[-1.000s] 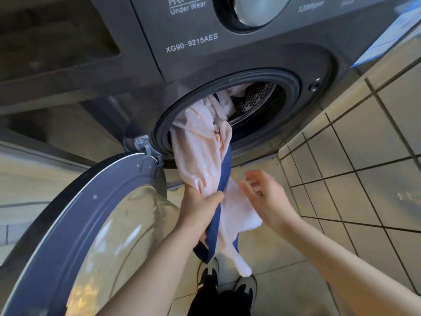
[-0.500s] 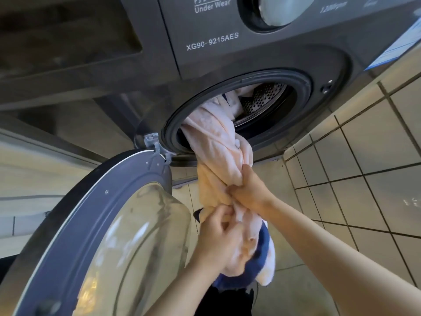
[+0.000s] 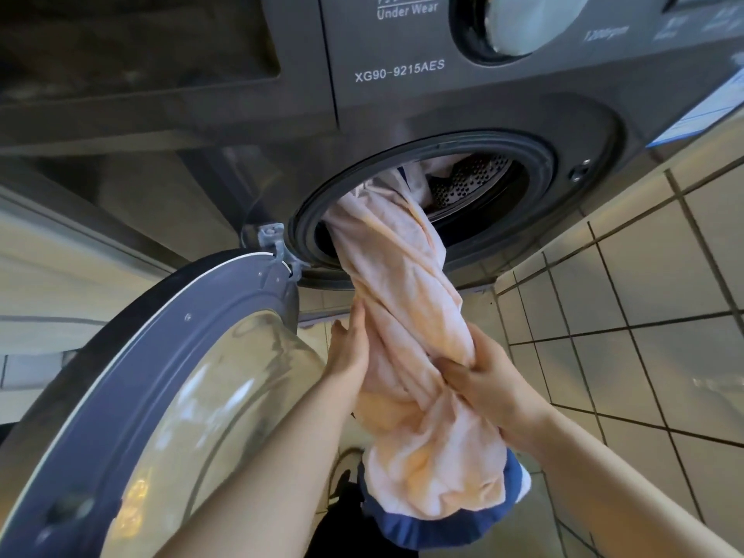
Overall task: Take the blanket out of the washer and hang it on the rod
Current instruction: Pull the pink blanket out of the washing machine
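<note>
Fingers [image 3: 451, 366] of the right grip [image 3: 489, 390] are curled tight round the blanket [image 3: 402, 283], clamping it about halfway along its twisted length. Left grip [image 3: 350, 350] sits just across from it on the other side of the same twist. It's relaxed, fingers straight and lying flat up the cloth, thumb sticking out, so it's pressing rather than squeezing.

The blanket is peachy-pink with a navy border and it's wrung into a thick rope. Above both grips it runs up into the washer [image 3: 402, 114], with its top end inside the drum [image 3: 471, 183], which is perforated metal. Below the right grip the rest hangs in a loose bunch, blue edge at the bottom, hanging in the air.

Out to the left of the left grip, the round glass door [image 3: 141, 396] stands swung wide open on its hinge. Right of the right grip there's a pale tiled wall [image 3: 644, 316]. Under the grips, a dark shoe [image 3: 346, 465] peeks out on the floor.
</note>
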The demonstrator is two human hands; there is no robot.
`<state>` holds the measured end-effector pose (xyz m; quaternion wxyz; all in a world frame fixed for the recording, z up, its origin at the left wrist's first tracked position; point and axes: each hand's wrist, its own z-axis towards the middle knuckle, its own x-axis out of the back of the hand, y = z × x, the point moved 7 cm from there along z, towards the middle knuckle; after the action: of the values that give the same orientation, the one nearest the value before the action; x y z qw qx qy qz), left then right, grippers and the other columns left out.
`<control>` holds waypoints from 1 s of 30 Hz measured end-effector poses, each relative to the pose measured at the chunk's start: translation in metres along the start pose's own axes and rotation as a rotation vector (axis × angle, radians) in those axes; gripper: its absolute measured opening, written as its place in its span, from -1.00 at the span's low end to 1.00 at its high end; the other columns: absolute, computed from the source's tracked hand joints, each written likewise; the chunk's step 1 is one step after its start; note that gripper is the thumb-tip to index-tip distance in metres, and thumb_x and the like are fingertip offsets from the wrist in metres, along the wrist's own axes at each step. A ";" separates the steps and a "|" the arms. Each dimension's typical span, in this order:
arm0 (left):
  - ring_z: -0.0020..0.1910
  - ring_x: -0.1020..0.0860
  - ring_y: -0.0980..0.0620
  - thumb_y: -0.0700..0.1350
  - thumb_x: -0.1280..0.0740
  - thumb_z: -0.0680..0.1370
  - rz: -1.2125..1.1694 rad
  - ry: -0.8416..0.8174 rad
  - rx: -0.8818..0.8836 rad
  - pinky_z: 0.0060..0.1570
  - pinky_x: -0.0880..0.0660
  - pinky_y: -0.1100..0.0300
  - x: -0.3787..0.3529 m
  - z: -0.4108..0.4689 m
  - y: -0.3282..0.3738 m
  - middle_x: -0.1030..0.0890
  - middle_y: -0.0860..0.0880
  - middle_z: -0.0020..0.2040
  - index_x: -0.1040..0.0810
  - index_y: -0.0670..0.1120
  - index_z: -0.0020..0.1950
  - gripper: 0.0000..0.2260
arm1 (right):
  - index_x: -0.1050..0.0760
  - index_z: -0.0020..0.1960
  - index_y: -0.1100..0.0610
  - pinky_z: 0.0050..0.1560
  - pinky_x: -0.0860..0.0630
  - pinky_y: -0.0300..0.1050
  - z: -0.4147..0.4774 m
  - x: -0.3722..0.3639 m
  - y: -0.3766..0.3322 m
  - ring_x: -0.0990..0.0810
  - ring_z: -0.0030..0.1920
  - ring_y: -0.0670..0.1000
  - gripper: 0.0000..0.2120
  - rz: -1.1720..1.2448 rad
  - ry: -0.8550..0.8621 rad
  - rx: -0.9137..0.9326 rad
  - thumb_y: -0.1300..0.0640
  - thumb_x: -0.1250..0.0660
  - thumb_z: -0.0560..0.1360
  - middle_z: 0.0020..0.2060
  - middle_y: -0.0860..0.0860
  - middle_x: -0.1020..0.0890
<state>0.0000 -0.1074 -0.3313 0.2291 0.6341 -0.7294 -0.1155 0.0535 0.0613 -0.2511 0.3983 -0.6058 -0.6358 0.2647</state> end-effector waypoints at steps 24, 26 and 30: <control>-0.18 -0.65 -0.05 -0.04 -0.45 0.20 0.222 -0.272 -0.025 -0.16 -0.58 0.15 -0.016 -0.044 -0.007 -0.66 -0.09 -0.15 -0.56 -0.11 -0.01 -0.61 | -0.45 0.18 0.05 -0.34 -0.50 -0.13 -0.044 -0.013 -0.040 -0.54 -0.25 -0.04 -0.79 -0.877 -0.097 0.594 0.13 -0.23 0.55 -0.17 -0.07 -0.62; -0.17 -0.65 -0.05 -0.06 -0.43 0.20 0.211 -0.320 -0.024 -0.12 -0.59 0.12 -0.011 -0.043 -0.007 -0.66 -0.10 -0.14 -0.57 -0.14 0.00 -0.61 | -0.43 0.20 0.04 -0.10 -0.55 -0.14 -0.025 0.006 -0.043 -0.56 -0.05 -0.03 -0.72 -0.883 0.065 0.484 0.23 -0.27 0.51 -0.01 -0.07 -0.60; -0.27 -0.61 -0.04 -0.06 -0.43 0.20 0.149 -0.400 0.011 -0.26 -0.48 0.21 -0.001 -0.047 -0.009 -0.61 -0.07 -0.30 -0.58 -0.16 -0.09 -0.67 | -0.25 0.39 0.05 0.22 -0.40 -0.07 0.017 0.020 0.009 -0.38 0.31 0.09 -0.44 -0.807 -0.012 -0.207 0.17 -0.34 0.43 0.30 0.05 -0.44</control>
<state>0.0299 -0.1023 -0.2949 0.0845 0.5440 -0.8059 -0.2178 0.0452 0.0841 -0.2638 0.4034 -0.3432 -0.8479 0.0255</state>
